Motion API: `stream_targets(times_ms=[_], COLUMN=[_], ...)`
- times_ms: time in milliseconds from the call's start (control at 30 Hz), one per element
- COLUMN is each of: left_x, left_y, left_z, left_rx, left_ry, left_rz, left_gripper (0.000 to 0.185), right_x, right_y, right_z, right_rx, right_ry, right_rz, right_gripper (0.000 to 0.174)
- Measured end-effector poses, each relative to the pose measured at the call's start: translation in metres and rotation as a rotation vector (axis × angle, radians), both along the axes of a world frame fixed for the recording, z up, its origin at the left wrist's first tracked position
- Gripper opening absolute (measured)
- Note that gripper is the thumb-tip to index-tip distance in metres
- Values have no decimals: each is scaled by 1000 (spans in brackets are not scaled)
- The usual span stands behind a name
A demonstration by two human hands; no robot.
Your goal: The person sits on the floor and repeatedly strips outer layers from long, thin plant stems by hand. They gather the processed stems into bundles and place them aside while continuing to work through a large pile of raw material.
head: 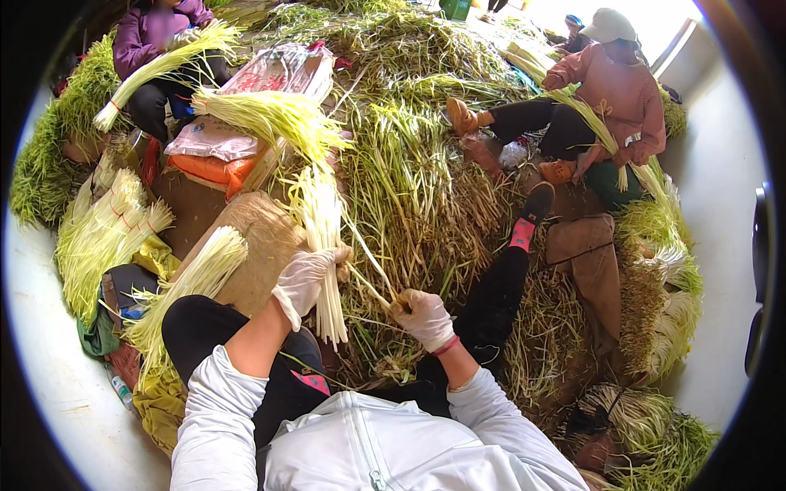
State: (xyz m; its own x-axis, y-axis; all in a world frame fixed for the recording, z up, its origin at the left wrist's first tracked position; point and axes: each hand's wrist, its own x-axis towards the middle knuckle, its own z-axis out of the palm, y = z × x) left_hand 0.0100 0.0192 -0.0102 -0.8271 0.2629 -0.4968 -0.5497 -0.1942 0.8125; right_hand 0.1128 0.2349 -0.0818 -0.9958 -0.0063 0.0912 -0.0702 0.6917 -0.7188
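Observation:
My left hand (310,276), in a thin whitish glove, is closed around a bunch of long pale leafy stalks (319,227). Their white ends point down towards me; the yellow-green leaves fan away at the top. To its right, my gloved right hand (424,316) pinches loose stalks (371,285) that run up towards the left hand. A red band circles the right wrist. Beside my left knee, another pile of pale stalks (206,264) lies with its cut ends up, against a brown sack-like cover (255,227).
Leafy stalks and trimmings (417,178) cover the floor ahead. A tied bundle (264,113) rests on sacks (212,141). Banded bundles (113,208) lean at left. Two people sit nearby, one in purple (144,43), one in a cap (608,27). Stacked stalks (660,307) line the right wall.

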Motion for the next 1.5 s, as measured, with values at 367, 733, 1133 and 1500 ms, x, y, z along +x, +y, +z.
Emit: stream_targets(times_ms=[367,733,1133,1500], left_x=[1,7,-6,-12], left_y=[0,-5,-12,-12], left_z=[6,25,17,16], left_rx=[29,-130,119,354], left_ry=[6,120,-21,-6], left_rz=[-20,-108,-27,92], left_gripper=[20,27,26,14], right_x=[-28,-58,-26,-13], right_y=[28,-34,56,-53], right_z=[20,36,-24,26], right_rx=[23,-627,109,-731], right_ry=[-216,-386,-661,-477], right_rz=[182,141,197,156], right_gripper=[37,15,46,23])
